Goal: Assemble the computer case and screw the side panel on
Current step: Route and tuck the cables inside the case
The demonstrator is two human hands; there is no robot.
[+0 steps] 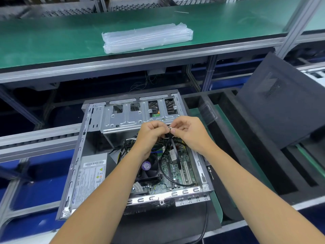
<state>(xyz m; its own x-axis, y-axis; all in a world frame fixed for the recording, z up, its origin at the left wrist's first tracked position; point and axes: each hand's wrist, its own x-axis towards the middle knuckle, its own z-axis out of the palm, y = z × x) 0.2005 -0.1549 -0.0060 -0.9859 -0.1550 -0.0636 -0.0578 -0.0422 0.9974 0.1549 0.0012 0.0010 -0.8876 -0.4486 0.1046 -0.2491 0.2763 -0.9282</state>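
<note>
Here, open computer case (pixel 84 155) lying flat, both hands (pixel 153 132) pinching cable connector (pixel 170 128).

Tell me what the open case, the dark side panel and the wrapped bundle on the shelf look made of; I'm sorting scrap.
Case: bare sheet metal, judging by its grey sheen and stamped holes.
Side panel: probably metal with a matt black coat; it has a punched vent grid.
Bundle: clear, glossy plastic film, creased; its contents are unclear.
</note>
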